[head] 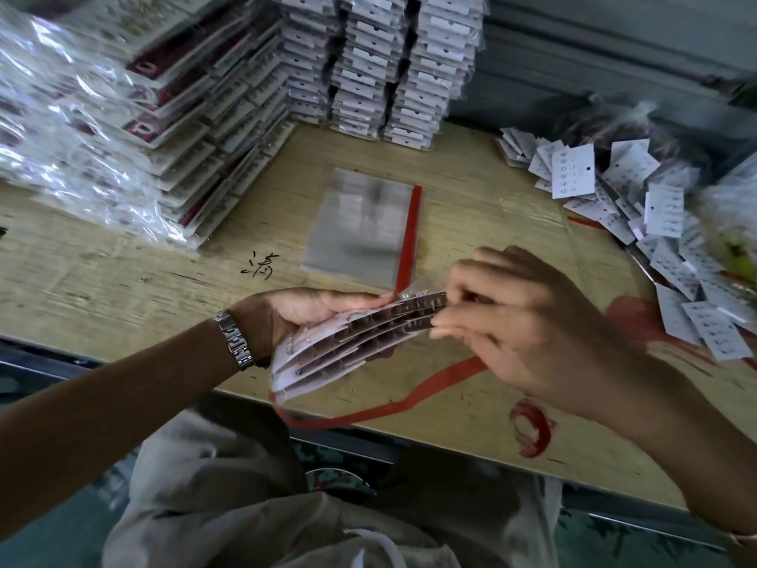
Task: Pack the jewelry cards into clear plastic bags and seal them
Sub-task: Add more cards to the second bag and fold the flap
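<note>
We find the fanned stack of white jewelry cards [352,342] unbagged over the near edge of the wooden tabletop [123,280], long axis lower left to upper right, left grip [295,317] clamped on its lower end, right grip [532,321] pinching its upper. A clear red-edged plastic bag [360,223] lies just beyond; bagged stacks [368,55] behind suggest much done, loose cards [655,239] at right remain.

One marking can be read: a black handwritten character [261,266], seemingly "涛", on the bare wood of the table [123,276], left of its middle. The stacked bagged packs [172,100] at the far-left corner carry a pale letter on a dark red band, perhaps "D" or "P", too blurred to settle. A red scrawl [531,429] near the front edge spells nothing legible.
</note>
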{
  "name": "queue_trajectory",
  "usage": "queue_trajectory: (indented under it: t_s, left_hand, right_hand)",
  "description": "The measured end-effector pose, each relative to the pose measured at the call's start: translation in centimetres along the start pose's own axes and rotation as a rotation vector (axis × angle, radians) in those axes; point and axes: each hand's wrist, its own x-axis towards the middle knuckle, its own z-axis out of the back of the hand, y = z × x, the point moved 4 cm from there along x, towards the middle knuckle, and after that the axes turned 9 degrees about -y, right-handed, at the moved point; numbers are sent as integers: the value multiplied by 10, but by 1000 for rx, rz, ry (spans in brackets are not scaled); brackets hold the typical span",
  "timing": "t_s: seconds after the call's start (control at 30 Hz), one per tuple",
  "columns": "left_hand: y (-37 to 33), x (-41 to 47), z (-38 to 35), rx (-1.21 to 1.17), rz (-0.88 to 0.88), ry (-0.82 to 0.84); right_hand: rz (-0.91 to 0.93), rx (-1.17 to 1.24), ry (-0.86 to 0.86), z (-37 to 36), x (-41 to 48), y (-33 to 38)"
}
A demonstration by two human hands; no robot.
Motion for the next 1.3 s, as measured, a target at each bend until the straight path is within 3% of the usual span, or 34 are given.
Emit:
queue_trajectory:
  t_s: [0.13,0.2,0.23,0.33,0.4,0.5,0.6,0.7,0.87,0.97,1.03,1.13,1.2,1.3]
  left_hand:
    - [1,-1,6,27,-27,9]
    - [-1,-1,8,63,-37,-8]
    - [0,-1,6,66,-31,-7]
    - [6,6,10,57,-98,-126]
    - [6,8,18,23,-151,-284]
    - [4,8,-1,156,-69,-146]
    - [-4,10,13,156,-261,-363]
    - [-12,1,-1,195,-207,-203]
    - [-25,-17,19,38,-390,-245]
    - [-17,-28,19,-41,-475,-96]
    - [-9,-23,19,-99,-535,-197]
    - [8,-33,13,427,-806,-499]
    - [10,-34,6,606,-917,-602]
    - [7,-34,-11,576,-991,-671]
  right_hand:
    - [-214,507,-48,3,-6,-36]
    - [-473,680,22,-10,-12,-55]
    - [-551,707,84,-20,-18,-57]
    - [-457,708,132,-43,-32,-41]
    - [-449,774,55,-47,-32,-34]
    - [-404,784,-110,-48,-26,-35]
    - [-431,790,-195,-45,-30,-36]
    - [-444,802,-243,-45,-37,-36]
    - [-578,790,-298,-45,-51,-35]
    - [-736,802,-313,-49,-63,-37]
    - [-811,818,-340,-54,-72,-37]
    - [-868,853,-376,-58,-78,-35]
    - [-866,851,-373,-61,-77,-34]
    - [-825,817,-392,-63,-76,-33]
